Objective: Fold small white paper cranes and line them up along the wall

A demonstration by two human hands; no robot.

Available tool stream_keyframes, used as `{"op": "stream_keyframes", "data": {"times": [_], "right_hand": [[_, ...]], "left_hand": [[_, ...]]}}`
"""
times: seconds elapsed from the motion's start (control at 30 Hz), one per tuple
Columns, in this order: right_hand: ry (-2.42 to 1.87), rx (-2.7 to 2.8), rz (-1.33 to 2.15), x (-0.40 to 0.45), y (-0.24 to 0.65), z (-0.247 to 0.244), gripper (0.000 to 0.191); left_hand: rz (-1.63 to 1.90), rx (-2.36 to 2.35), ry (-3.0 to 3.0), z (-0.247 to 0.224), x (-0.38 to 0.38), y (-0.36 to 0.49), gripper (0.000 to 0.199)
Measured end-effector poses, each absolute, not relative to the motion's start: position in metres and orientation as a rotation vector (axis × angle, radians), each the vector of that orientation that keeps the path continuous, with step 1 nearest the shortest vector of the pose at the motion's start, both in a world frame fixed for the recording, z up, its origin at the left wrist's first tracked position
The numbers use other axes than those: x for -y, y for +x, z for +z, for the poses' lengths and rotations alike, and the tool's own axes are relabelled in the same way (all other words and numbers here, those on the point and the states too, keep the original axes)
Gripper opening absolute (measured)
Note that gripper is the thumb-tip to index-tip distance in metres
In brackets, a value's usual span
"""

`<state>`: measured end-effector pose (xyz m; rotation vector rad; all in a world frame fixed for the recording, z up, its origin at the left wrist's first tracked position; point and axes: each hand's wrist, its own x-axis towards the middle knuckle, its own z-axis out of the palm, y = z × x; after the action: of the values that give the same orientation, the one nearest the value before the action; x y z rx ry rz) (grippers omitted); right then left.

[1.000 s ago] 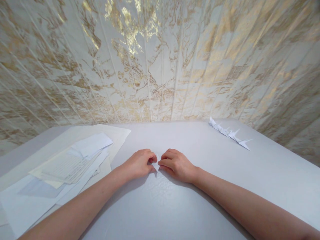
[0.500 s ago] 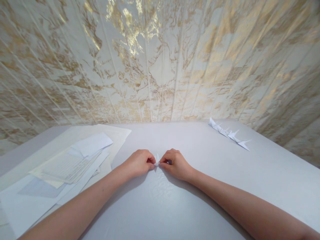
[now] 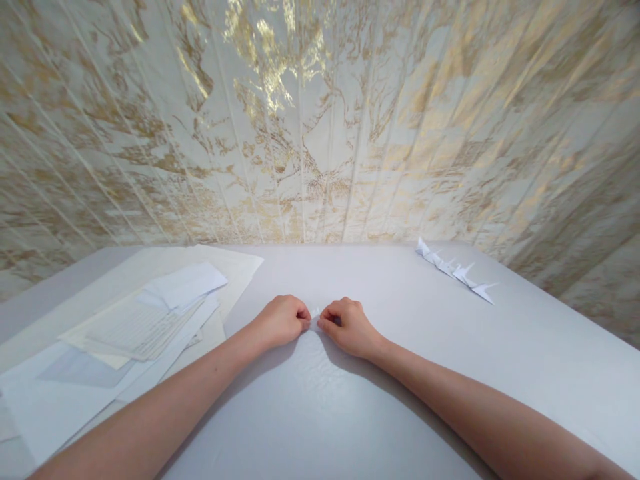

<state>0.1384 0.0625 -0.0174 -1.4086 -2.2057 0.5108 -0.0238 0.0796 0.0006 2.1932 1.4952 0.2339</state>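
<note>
A small folded white paper piece [image 3: 315,314] shows between my two hands at the middle of the table, its outline partly hidden by the fingertips. My left hand [image 3: 286,321] pinches its left side with thumb and forefinger. From the right, my right hand [image 3: 349,327] closes thumb and fingers on its other side. Both hands rest low over the table surface, a narrow gap between them.
On the left lie stacked papers and envelopes [image 3: 183,288], some with writing, on large cream sheets [image 3: 240,262]. Several folded white paper figures [image 3: 463,273] stand in a row at the back right of the table [image 3: 320,413]. A gold-patterned curtain [image 3: 320,133] hangs behind.
The paper piece shows less between the fingers, its lower point no longer visible. My hands have moved only slightly, and the view has shifted a little.
</note>
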Motion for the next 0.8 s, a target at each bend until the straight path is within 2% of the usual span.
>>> {"op": "stream_keyframes", "data": {"times": [0.1,0.3,0.4,0.6,0.8], "right_hand": [[-1.414,2.210,0.495,-0.062,0.138,-0.018,0.021],[-1.331,2.257,0.473,-0.059,0.140,-0.022,0.007],[-1.313,2.249,0.462,-0.059,0.141,-0.025,0.012],[-1.148,2.350,0.331,-0.058,0.148,-0.023,0.004],[-1.083,2.381,0.252,-0.059,0.150,-0.025,0.005]], "left_hand": [[0.194,-1.503,2.187,0.002,-0.078,-0.023,0.012],[0.286,-1.476,2.381,-0.002,-0.071,-0.019,0.004],[0.375,-1.325,2.535,-0.006,-0.068,-0.020,0.011],[0.342,-0.923,2.999,-0.011,-0.066,-0.026,0.020],[0.310,-0.848,2.876,-0.001,-0.067,-0.029,0.023]]}}
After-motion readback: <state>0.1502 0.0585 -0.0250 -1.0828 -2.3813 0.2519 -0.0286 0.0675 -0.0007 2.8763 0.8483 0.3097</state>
